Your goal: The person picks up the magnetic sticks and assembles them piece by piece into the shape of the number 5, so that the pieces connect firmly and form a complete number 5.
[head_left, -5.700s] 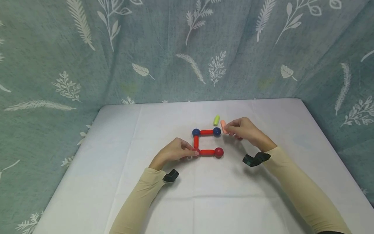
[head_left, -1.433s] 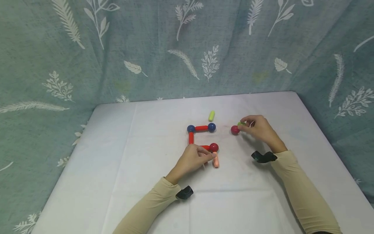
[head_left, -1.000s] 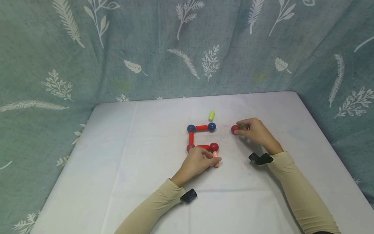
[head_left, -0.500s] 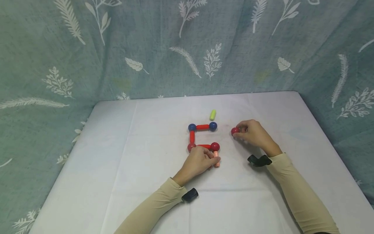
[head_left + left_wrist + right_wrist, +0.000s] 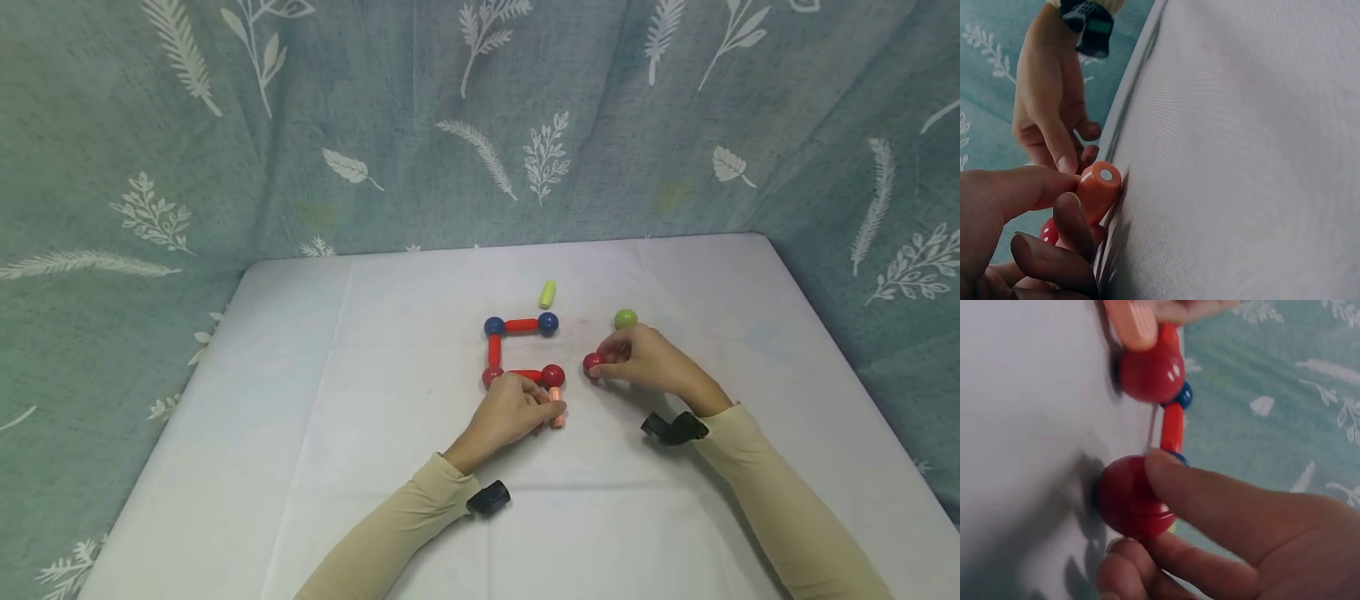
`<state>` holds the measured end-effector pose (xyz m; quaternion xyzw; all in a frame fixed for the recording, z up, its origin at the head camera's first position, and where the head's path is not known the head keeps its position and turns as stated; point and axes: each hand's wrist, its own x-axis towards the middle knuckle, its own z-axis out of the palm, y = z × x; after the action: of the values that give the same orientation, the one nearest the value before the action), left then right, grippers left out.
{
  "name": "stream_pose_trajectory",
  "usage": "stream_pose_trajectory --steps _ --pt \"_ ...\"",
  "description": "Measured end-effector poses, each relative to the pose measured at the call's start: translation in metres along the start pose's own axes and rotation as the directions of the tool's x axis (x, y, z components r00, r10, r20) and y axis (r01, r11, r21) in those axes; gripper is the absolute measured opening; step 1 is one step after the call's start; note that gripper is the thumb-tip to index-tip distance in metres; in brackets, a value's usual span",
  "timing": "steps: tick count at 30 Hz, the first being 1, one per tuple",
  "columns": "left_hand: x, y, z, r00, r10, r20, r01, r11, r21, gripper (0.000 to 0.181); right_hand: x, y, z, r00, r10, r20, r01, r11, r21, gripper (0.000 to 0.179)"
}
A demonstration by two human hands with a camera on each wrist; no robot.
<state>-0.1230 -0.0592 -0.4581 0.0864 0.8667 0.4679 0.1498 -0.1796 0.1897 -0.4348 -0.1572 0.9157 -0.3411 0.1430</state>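
My left hand [image 5: 504,417] pinches a peach magnetic rod [image 5: 555,393], whose round metal tip shows in the left wrist view. Its far end meets a red ball [image 5: 552,376] at the corner of a C-shaped frame. That frame has red rods [image 5: 521,326], two blue balls [image 5: 548,323] and another red ball [image 5: 492,377], partly behind my left fingers. To the right, my right hand [image 5: 648,358] grips a loose red ball [image 5: 1129,497] between thumb and fingers, close over the cloth. A gap separates this ball from the frame.
A lime-green ball [image 5: 626,319] lies just beyond the right hand. Behind the frame is a yellow-green rod [image 5: 547,294]. White cloth [image 5: 390,333] covers the table, and a leaf-patterned curtain [image 5: 405,192] hangs at the back and sides.
The peach rod has passed from the right hand to the left and now sits below the frame's corner. The right hand has left the green ball and brought the red ball nearer.
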Motion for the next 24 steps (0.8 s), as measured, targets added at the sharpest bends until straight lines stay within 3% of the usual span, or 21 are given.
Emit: stream_pose_trajectory --steps 15,24 --pt "0.002 -0.003 0.001 1.000 0.013 -0.002 -0.013 1.000 -0.007 0.021 -0.033 -0.005 0.026 0.987 -0.085 0.136 0.063 0.985 0.159 0.025" --pt "0.002 -0.003 0.000 1.000 0.028 -0.004 -0.028 1.000 -0.005 0.020 -0.038 -0.008 0.035 0.969 -0.152 0.197 0.102 0.964 0.244 0.027"
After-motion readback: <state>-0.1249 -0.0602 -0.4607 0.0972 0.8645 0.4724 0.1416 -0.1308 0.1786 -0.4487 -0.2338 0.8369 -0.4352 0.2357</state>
